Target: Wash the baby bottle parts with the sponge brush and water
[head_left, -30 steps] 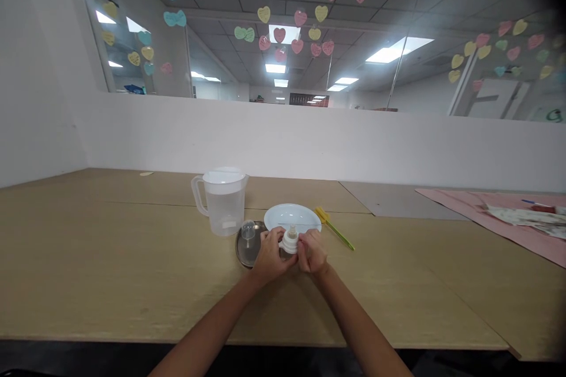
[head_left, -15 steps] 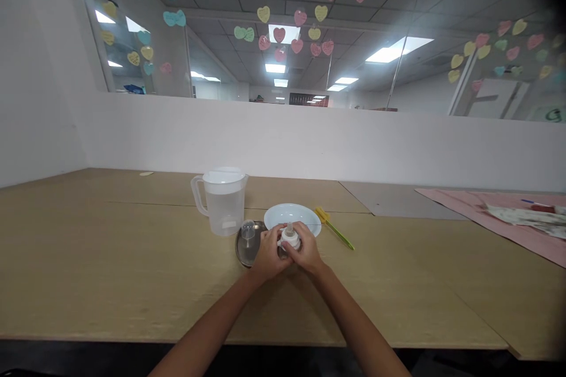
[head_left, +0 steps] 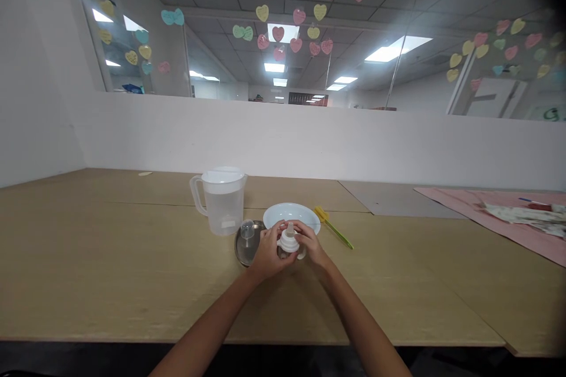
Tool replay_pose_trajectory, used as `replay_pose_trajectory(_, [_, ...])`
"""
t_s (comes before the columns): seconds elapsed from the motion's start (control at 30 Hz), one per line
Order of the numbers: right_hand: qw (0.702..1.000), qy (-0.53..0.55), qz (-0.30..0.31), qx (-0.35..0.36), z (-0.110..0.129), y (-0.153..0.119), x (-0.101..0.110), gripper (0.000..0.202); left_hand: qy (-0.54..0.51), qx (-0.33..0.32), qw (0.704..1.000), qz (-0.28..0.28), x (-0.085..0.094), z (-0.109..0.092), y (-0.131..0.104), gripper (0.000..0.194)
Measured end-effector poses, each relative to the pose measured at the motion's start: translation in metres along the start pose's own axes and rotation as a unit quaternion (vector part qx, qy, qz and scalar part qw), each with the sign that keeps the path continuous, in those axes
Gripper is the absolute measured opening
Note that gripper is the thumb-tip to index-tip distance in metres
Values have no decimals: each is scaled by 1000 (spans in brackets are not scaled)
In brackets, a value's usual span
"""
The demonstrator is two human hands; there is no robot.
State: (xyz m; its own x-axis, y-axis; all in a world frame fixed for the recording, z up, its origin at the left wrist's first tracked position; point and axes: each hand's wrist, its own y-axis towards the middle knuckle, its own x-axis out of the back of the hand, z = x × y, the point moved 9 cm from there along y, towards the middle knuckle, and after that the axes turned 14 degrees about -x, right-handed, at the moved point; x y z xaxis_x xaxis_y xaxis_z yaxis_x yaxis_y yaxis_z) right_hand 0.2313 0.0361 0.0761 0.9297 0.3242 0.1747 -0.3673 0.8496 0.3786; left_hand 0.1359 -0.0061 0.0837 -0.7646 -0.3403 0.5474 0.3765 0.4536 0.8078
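Note:
A small baby bottle (head_left: 289, 241) with a white collar, a clear nipple on top and side handles is between my hands. My left hand (head_left: 270, 252) is wrapped round its left side, thumb low at the front. On the right, my right hand (head_left: 313, 244) has its fingers curled against the collar. Just left of the hands lies a round metal tray (head_left: 243, 251), partly hidden, with a clear cap (head_left: 247, 230) on it. Behind the hands sits a white bowl (head_left: 289, 211).
A clear lidded pitcher (head_left: 224, 209) holding liquid stands behind the tray. A yellow-headed brush with a green handle (head_left: 339, 232) lies right of the bowl. Farther right, a pink cloth (head_left: 464, 203) has several items on it. A white wall rises behind the table (head_left: 132, 265).
My right thumb has moved off the front of the collar, and the right hand has shifted slightly right. More of the bottle and its right handle now shows.

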Motion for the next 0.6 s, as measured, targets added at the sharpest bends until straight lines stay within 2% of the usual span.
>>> replay_pose_trajectory(0.1, [996,42,56,-53,-2,1,-2,39,-16,-3,1000,-5,1,-2,1,70])
replay_pose_trajectory(0.2, [994,50,74,-69,-1,0,2,42,-24,3,1000,6,0,-2,1,72])
replay_pose_trajectory(0.27, [995,30,59,-76,-2,-1,5,47,-22,17,999,17,0,0,1,71])
replay_pose_trajectory(0.33, [997,-20,15,-76,-3,0,10,49,-21,33,999,26,-1,2,0,70])
replay_pose_trajectory(0.47, [986,-139,-83,-42,2,0,18,35,-18,50,998,34,-3,7,-2,67])
replay_pose_trajectory(0.53, [983,-155,-97,-19,6,0,18,32,-16,47,998,33,-3,9,-3,66])
replay_pose_trajectory(0.6, [987,-143,-75,-2,9,-1,13,31,-16,37,999,32,-3,9,-3,65])
